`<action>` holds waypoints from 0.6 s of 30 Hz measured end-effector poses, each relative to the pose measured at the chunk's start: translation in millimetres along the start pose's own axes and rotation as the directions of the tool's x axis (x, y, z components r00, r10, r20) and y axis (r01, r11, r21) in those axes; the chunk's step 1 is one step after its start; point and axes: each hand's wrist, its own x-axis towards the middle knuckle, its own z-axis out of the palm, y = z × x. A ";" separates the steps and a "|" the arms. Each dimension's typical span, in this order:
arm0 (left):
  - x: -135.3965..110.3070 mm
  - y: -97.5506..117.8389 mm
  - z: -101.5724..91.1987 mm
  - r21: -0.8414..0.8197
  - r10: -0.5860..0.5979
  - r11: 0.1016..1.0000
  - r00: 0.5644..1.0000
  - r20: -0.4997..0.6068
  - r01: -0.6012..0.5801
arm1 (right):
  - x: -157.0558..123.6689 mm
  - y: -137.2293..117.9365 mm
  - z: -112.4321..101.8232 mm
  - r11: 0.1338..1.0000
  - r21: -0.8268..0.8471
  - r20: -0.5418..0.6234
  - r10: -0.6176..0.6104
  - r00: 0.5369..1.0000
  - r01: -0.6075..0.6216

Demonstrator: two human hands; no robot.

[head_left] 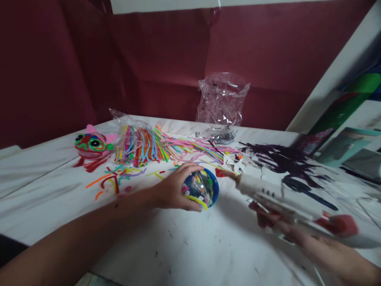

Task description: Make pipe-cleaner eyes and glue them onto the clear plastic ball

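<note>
My left hand (181, 188) is wrapped round a small blue bowl (214, 186), turned on its side. Coloured bits cling to the bowl, and a yellow pipe cleaner piece (196, 201) lies along its lower edge. On the right, my right hand (285, 226) grips a white hot glue gun (276, 198) with a red part at the rear; both are blurred. The gun's nozzle points left toward the bowl, apart from it. Close to the nozzle, a small red scrap (220, 172) rests on the table.
Bundles of colourful pipe cleaners (145, 145) and cut pieces (116, 178) lie left and behind. A decorated mask-like craft (93, 145) sits far left. Black scissors (309, 192) and dark purple strands (276, 157) lie right. A clear plastic bag (223, 101) stands at the back.
</note>
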 end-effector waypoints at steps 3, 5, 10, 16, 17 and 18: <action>0.1 1.1 -0.4 -0.007 -0.012 1.000 1.000 0.001 0.012 | 5.2 9.4 -5.1 0.987 -0.151 -0.083 0.043 0.996 -0.055; 0.2 2.8 -1.1 -0.014 -0.025 1.000 1.000 0.000 0.025 | 11.2 16.6 -5.4 0.952 -0.293 -0.145 0.043 0.988 -0.084; -0.1 7.6 -2.1 -0.057 -0.099 0.994 0.995 -0.007 0.098 | 20.2 34.8 1.5 0.875 -0.469 -0.077 0.093 0.993 -0.118; -0.2 9.3 -2.0 -0.068 -0.096 0.993 0.995 -0.003 0.096 | 21.6 40.7 -4.2 0.759 -0.627 -0.048 0.185 0.982 -0.173; -0.2 8.9 -2.0 -0.065 -0.092 0.994 0.996 -0.005 0.092 | 22.8 39.5 -6.3 0.726 -0.658 -0.052 0.219 0.974 -0.199; -0.1 8.4 -2.1 -0.063 -0.093 0.994 0.996 -0.006 0.093 | 24.4 38.2 -8.4 0.684 -0.693 -0.059 0.261 0.964 -0.228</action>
